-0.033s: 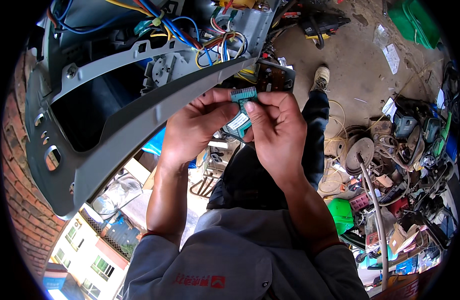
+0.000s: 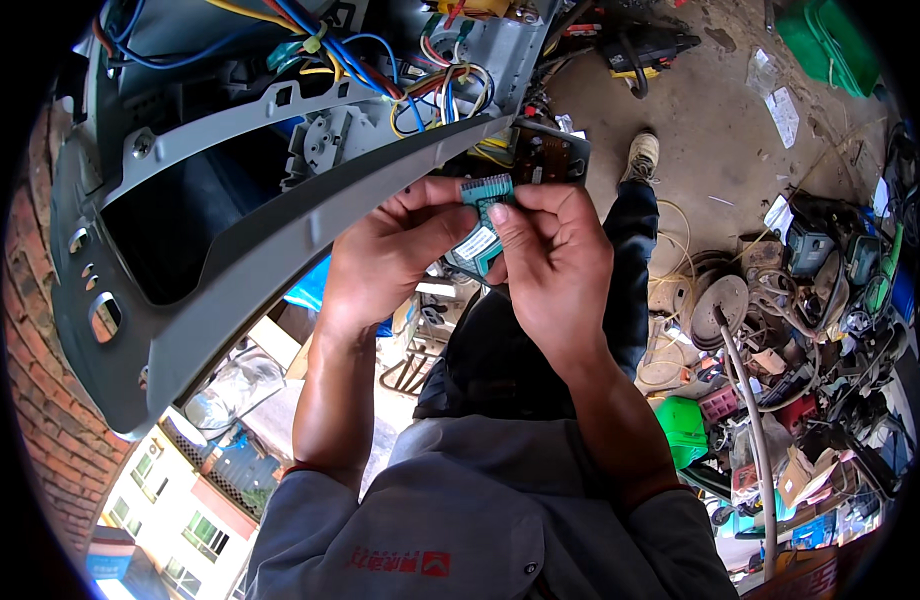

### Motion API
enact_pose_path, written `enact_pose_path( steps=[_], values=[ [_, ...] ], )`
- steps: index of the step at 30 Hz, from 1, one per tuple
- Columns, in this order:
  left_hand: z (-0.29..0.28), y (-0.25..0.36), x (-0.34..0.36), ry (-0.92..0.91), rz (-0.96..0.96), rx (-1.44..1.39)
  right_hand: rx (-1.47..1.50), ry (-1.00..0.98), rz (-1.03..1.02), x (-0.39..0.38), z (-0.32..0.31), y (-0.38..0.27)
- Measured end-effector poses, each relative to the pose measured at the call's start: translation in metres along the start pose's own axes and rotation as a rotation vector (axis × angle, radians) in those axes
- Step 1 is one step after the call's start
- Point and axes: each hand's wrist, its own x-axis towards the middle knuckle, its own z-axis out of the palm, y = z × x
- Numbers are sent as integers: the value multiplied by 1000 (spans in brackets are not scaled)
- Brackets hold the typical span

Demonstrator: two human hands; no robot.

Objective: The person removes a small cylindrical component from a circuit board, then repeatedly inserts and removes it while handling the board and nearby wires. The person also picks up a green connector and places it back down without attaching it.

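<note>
Both hands meet at chest height: the left hand [image 2: 380,262] and right hand [image 2: 547,262] pinch a small teal circuit board with a white label [image 2: 480,225] between fingertips, just below the grey plastic appliance panel [image 2: 280,235] with its coloured wires [image 2: 400,70]. Nothing visibly shifts.

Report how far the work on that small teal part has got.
Done: the grey appliance panel lies opened, its coloured wires exposed. In hand: left hand and right hand together grip the small teal part, off the panel. Left: the part is not fitted anywhere yet.
</note>
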Motion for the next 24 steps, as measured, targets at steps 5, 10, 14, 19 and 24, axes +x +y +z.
enact_pose_path(
  steps=[5,10,14,19,24],
  values=[
    [0,-2,0,-7,17,-19,10,-8,12,0,-1,0],
    [-1,-2,0,-12,19,2,12,-6,27,1,-1,-3],
    [-1,-2,0,-16,26,-14,10,-5,44,1,-1,-5],
    [-1,-4,0,-11,31,-13,9,-16,34,1,-2,-5],
    [-1,-4,0,-10,34,-15,28,-3,41,1,-1,-6]
  ],
)
